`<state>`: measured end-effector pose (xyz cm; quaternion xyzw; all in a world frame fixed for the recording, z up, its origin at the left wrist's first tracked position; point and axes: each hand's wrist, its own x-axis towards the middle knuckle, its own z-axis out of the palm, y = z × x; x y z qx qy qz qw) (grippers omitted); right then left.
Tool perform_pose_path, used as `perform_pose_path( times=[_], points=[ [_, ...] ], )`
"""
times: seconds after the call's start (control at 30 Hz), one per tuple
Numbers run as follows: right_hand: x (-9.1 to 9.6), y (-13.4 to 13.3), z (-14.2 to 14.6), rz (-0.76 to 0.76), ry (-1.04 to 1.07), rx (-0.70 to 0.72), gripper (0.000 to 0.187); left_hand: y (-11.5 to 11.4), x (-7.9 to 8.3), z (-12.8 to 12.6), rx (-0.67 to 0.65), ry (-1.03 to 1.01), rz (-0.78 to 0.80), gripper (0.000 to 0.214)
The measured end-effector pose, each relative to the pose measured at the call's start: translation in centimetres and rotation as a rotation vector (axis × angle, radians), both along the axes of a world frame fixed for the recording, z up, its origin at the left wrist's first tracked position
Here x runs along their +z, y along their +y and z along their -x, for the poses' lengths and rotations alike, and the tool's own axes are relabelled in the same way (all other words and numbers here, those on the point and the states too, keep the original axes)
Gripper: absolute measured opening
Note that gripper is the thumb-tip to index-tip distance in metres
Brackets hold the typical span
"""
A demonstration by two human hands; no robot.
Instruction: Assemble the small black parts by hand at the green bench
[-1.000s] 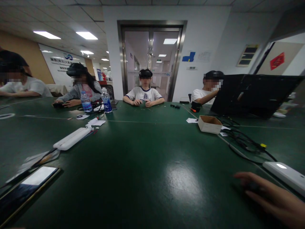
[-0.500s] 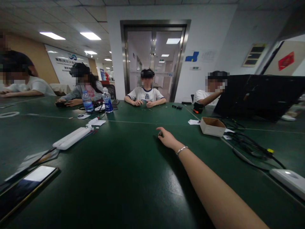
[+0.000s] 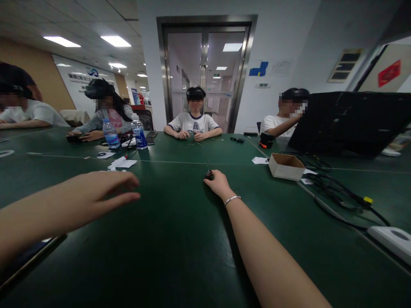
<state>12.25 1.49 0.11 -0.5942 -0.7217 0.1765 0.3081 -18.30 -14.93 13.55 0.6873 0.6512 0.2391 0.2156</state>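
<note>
My right hand [image 3: 219, 183], with a silver bangle at its wrist, rests at the middle of the green table [image 3: 167, 239]. Its thumb and fingers are closed round a small dark object [image 3: 209, 174] with a shiny top; its kind is too small to make out. On the left, my left hand [image 3: 111, 192] hovers above the table, holding nothing, thumb and fingers apart and slightly blurred. Below that forearm a phone [image 3: 35, 261] lies partly covered. White scraps of paper [image 3: 123, 162] lie just beyond the left hand.
Two water bottles [image 3: 139, 133] stand at the back left. To the right are an open cardboard box [image 3: 285, 168], tangled black cables [image 3: 343, 192], a white device [image 3: 391, 239] and a large black screen [image 3: 349, 124]. Several people wearing headsets sit round the table.
My left hand has come into view from the left, over the white power strip and phone. My right hand has shifted slightly left and its fingers have closed on the small dark object.
</note>
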Motion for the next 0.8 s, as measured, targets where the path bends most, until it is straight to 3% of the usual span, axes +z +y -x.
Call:
perform_pose_path(
  times=[0.07, 0.13, 0.23, 0.33, 0.4, 0.47, 0.57, 0.7, 0.8],
  points=[
    [-0.2, 0.2, 0.0, -0.030, 0.006, 0.012, 0.018, 4.0, 0.2, -3.8, -0.213, 0.217, -0.013, 0.028],
    [-0.5, 0.4, 0.0, -0.075, 0.019, 0.033, 0.017, 8.4, -1.2, -7.8, -0.306, 0.224, -0.127, 0.020],
    [-0.8, 0.6, 0.1, -0.124, 0.024, 0.052, 0.014, 13.6, -5.3, -12.7, -0.323, 0.103, -0.285, 0.039],
    [-0.8, 0.7, 0.1, -0.158, 0.010, 0.071, 0.016, 16.2, -9.3, -15.6, -0.342, -0.081, -0.324, 0.042],
    [-0.7, 0.7, 0.1, -0.172, -0.013, 0.080, 0.017, 17.0, -11.5, -16.5, -0.324, -0.236, -0.362, 0.029],
    [-0.7, 0.8, 0.0, -0.170, -0.040, 0.077, 0.015, 17.6, -13.4, -16.7, -0.213, -0.443, -0.365, 0.021],
    [-0.7, 1.1, -0.2, -0.145, -0.021, 0.077, 0.014, 18.5, -15.2, -16.0, -0.119, -0.680, -0.233, 0.017],
    [-1.0, 1.6, -0.5, 0.049, 0.337, 0.088, 0.026, 19.4, -15.9, -15.2, -0.109, -0.792, -0.117, 0.013],
    [-0.8, 1.8, -0.8, 0.205, 0.651, 0.126, 0.024, 19.3, -15.8, -15.2, -0.094, -0.808, -0.088, 0.014]
  ],
)
